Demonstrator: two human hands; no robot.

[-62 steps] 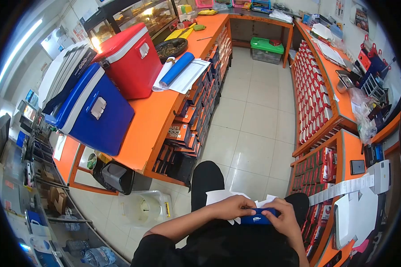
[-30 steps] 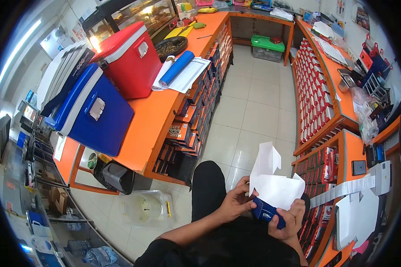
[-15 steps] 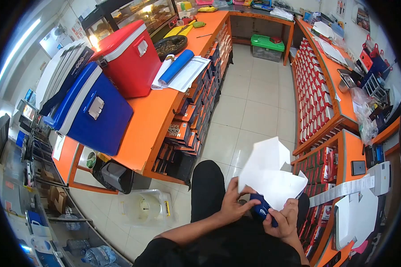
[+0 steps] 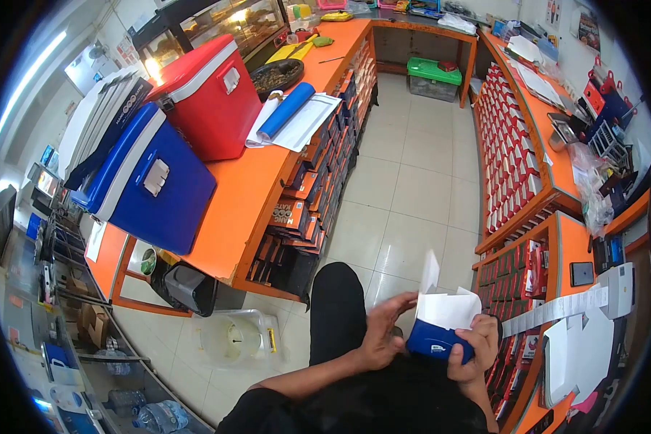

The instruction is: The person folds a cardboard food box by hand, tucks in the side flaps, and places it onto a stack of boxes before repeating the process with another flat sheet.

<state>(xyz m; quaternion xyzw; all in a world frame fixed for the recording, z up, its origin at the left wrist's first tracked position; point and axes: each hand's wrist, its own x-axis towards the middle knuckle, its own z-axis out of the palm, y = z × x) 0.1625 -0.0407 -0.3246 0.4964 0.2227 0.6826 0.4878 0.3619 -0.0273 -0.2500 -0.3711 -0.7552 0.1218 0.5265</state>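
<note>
A small cardboard box (image 4: pixel 440 340), blue outside and white inside, stands partly folded above my lap. Its white flaps (image 4: pixel 448 307) rise at the top, one of them tall at the left. My right hand (image 4: pixel 476 353) grips the box's right side, with the thumb on the blue front. Against the left side lies my left hand (image 4: pixel 383 334), its fingers stretched out and apart from the thumb; whether the fingertips press on the card is hard to see.
Flat white card sheets (image 4: pixel 577 354) lie on the orange shelf at right, near a phone (image 4: pixel 581 273). Stacked folded boxes (image 4: pixel 510 145) fill the right shelving. Blue (image 4: pixel 152 181) and red (image 4: pixel 213 108) coolers stand on the left counter. A clear plastic tub (image 4: pixel 231 340) sits on the floor.
The flat, loosely bent card has become a box shape with its blue side facing me. My left hand has let go of its pinch and spread along the left side.
</note>
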